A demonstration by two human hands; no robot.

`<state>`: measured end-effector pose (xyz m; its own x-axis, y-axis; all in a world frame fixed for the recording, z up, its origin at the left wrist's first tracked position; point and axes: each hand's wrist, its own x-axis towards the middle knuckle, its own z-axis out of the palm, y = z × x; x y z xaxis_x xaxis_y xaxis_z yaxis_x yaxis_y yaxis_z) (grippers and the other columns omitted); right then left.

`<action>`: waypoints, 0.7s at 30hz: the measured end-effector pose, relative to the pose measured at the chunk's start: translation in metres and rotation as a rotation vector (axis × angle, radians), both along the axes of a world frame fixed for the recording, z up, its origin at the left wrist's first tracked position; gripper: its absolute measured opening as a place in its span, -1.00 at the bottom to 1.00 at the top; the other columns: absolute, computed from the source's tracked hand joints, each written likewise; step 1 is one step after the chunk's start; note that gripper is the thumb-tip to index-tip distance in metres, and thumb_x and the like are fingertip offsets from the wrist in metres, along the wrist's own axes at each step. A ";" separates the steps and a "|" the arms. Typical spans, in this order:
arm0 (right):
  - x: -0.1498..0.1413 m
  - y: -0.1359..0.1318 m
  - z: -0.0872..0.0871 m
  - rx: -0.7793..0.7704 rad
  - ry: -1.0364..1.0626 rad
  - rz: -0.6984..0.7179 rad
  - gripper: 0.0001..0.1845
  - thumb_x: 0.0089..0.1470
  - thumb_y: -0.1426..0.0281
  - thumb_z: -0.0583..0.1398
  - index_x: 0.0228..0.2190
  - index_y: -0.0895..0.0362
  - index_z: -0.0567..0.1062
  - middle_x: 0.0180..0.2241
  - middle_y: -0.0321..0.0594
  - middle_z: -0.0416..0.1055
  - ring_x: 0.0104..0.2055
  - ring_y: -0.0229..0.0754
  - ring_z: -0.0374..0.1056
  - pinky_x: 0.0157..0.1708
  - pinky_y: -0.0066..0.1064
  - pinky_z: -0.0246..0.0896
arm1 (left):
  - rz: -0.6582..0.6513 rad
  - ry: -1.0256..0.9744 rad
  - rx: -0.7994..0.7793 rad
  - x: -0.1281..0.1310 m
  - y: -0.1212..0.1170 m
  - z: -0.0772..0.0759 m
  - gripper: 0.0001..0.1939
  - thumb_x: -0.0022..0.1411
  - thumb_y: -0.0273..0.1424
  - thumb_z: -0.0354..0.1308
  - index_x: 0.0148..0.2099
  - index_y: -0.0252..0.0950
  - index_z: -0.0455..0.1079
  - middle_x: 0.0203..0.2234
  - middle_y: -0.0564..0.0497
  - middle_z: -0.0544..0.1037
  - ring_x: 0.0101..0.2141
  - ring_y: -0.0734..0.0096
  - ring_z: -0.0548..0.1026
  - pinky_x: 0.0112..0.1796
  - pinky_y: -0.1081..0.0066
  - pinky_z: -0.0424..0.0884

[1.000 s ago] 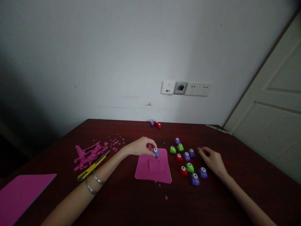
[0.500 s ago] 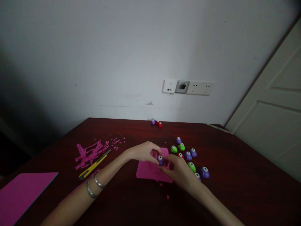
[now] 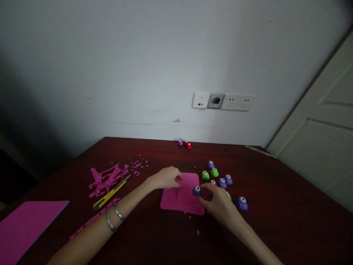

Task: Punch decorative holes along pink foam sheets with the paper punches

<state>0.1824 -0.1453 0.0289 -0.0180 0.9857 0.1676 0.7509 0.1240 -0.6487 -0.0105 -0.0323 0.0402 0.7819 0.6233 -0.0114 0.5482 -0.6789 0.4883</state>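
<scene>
A purple craft punch (image 3: 196, 191) with a white round button is pinched between the thumb and fingers of my right hand (image 3: 217, 200). It is over the right part of a pink folded card (image 3: 171, 200) with rounded corners. My left hand (image 3: 165, 177) is at the card's upper left, its fingers curved and apart with nothing visible between them. Whether its fingertips press on the card I cannot tell. More punches stand to the right, among them a green punch (image 3: 205, 175), a purple punch (image 3: 242, 203) and a red punch (image 3: 213, 182), partly hidden by my right hand.
A yellow utility knife (image 3: 111, 192) lies left, beside pink paper offcuts (image 3: 103, 180) and tiny scraps (image 3: 136, 165). A punched pink strip (image 3: 91, 222) runs partly under my left forearm. A pink sheet (image 3: 30, 224) is at the near left. Several punches (image 3: 184, 143) stand by the wall.
My right hand has moved the purple punch slightly right, away from my left hand. The left fingers have come off the punch and drawn back a little to the left.
</scene>
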 end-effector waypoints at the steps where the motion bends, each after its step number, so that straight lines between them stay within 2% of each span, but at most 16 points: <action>1: 0.001 -0.001 -0.001 -0.022 0.017 -0.010 -0.82 -0.15 0.44 0.16 -0.40 0.17 0.50 -0.54 -0.25 0.45 -0.50 -0.20 0.35 -0.51 -0.46 0.18 | 0.023 0.046 0.041 0.001 0.000 -0.003 -0.77 -0.02 -0.38 0.19 -0.25 -0.31 0.47 -0.31 -0.09 0.50 -0.28 0.24 0.42 -0.26 0.33 0.27; 5: 0.006 -0.003 -0.006 -0.062 0.072 -0.013 -0.81 -0.10 0.38 0.14 -0.39 0.16 0.49 -0.56 -0.26 0.43 -0.53 -0.20 0.36 -0.55 -0.46 0.19 | 0.032 0.150 0.105 0.004 -0.003 -0.008 -0.67 -0.10 -0.25 0.28 -0.25 -0.30 0.46 -0.32 -0.10 0.51 -0.28 0.20 0.44 -0.29 0.34 0.28; 14: 0.020 0.004 -0.006 -0.013 0.024 -0.068 -0.78 -0.07 0.29 0.12 -0.42 0.15 0.48 -0.51 -0.23 0.44 -0.49 -0.15 0.37 -0.49 -0.40 0.21 | 0.005 0.110 0.029 0.003 -0.001 -0.011 -0.71 -0.10 -0.24 0.29 -0.33 -0.32 0.45 -0.39 -0.05 0.51 -0.37 0.31 0.43 -0.40 0.44 0.24; 21: 0.020 0.002 -0.016 0.079 -0.078 -0.041 -0.82 -0.07 0.34 0.15 -0.42 0.14 0.50 -0.39 -0.15 0.44 -0.39 -0.13 0.37 -0.36 -0.36 0.24 | 0.025 0.133 0.045 0.005 -0.005 -0.012 -0.67 -0.14 -0.18 0.30 -0.37 -0.31 0.43 -0.44 0.00 0.51 -0.38 0.31 0.42 -0.28 0.35 0.21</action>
